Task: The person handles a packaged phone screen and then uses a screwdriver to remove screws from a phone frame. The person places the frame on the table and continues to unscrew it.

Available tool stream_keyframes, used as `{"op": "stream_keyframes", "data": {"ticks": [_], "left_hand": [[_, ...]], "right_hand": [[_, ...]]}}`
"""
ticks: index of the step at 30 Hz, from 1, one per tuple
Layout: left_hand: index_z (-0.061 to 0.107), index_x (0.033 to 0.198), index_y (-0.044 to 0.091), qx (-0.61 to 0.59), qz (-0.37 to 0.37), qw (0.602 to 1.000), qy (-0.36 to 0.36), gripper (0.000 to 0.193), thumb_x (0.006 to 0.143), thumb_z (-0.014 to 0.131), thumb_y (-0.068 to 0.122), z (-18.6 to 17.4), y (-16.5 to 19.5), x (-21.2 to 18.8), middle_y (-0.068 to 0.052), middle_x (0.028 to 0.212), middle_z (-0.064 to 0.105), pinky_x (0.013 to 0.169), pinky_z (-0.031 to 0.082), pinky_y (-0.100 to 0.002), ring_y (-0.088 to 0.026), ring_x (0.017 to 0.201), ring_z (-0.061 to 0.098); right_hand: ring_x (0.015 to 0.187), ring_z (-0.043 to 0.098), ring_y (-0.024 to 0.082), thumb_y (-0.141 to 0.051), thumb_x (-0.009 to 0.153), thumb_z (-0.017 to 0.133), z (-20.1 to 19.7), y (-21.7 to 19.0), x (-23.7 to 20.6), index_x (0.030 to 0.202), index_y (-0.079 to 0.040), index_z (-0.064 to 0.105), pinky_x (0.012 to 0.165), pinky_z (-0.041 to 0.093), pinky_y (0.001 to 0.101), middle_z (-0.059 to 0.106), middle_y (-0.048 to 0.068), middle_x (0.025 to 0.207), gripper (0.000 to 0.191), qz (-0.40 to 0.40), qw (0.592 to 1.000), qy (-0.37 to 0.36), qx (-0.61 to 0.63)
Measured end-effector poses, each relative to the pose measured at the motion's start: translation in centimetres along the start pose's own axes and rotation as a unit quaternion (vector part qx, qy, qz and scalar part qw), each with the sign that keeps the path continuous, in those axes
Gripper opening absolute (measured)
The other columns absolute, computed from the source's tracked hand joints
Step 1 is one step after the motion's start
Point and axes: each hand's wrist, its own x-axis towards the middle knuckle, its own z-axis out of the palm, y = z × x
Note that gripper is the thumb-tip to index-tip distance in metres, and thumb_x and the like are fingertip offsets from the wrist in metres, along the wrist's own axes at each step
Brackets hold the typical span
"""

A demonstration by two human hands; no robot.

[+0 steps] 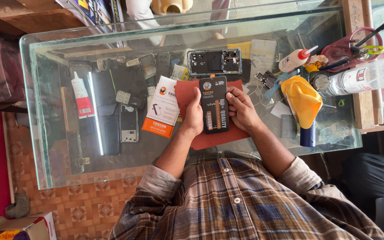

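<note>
Both hands, left hand (195, 116) and right hand (241, 108), grip a black phone screen (214, 105). It sits over a red mat (187, 91) near the glass table's (112, 164) front edge.

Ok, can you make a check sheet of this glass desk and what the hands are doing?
Surface: glass tabletop, red mat under the hands.
Job's things: black phone screen panel, held upright between both hands.
Clutter: opened phone body, orange-white package, glue tube, white squeeze bottle, yellow cloth, clear bottle.
Hands: left hand and right hand grip the panel's edges.
Cables: nothing seen.
Surroundings: tiled floor, dark chair.
</note>
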Motion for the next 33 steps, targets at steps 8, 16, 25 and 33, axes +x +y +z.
{"op": "stream_keyframes", "data": {"ticks": [8, 16, 25, 33], "left_hand": [[0.061, 0.132, 0.003, 0.022, -0.005, 1.0, 0.021, 0.068, 0.11, 0.032, 0.06, -0.1, -0.1, -0.3, -0.011, 0.11, 0.073, 0.085, 0.062, -0.036, -0.02, 0.094, 0.073], [0.064, 0.126, 0.0, 0.023, -0.004, 0.999, -0.035, 0.074, 0.109, 0.031, 0.064, 0.3, 0.2, -0.5, -0.016, 0.099, 0.074, 0.076, 0.064, -0.039, -0.025, 0.081, 0.075], [0.057, 0.128, -0.005, 0.023, 0.0, 0.997, -0.067, 0.048, 0.098, 0.053, 0.031, 2.2, 3.4, -3.2, -0.022, 0.109, 0.073, 0.086, 0.066, -0.05, -0.037, 0.096, 0.077], [0.059, 0.122, -0.004, 0.276, 0.149, 0.94, 0.135, 0.03, 0.093, 0.064, -0.003, -1.9, 8.6, -6.5, -0.012, 0.107, 0.072, 0.083, 0.06, -0.033, -0.018, 0.093, 0.072]], "right_hand": [[0.065, 0.046, 0.002, -0.017, 0.11, 0.054, 0.0, 0.1, -0.2, 0.122, -0.005, 0.06, 0.057, 0.039, 0.0189, 0.055, -0.006, 0.083, 0.018, -0.007, 1.0, 0.005, -0.02], [0.065, 0.051, 0.003, -0.018, 0.109, 0.053, -0.7, 0.5, -0.1, 0.125, -0.005, 0.058, 0.056, 0.042, 0.0208, 0.058, -0.005, 0.084, 0.021, -0.002, 1.0, 0.008, -0.03], [0.111, 0.07, 0.008, -0.02, 0.103, 0.054, -0.3, -0.7, -1.9, 0.131, -0.002, 0.053, 0.097, 0.058, 0.0225, 0.068, 0.001, 0.124, 0.034, -0.114, 0.98, 0.023, -0.162], [0.081, 0.065, 0.012, -0.009, 0.11, 0.057, -6.1, -6.5, -11.1, 0.107, 0.004, 0.067, 0.07, 0.055, 0.0279, 0.069, 0.007, 0.091, 0.016, -0.077, 0.918, 0.073, -0.382]]}}
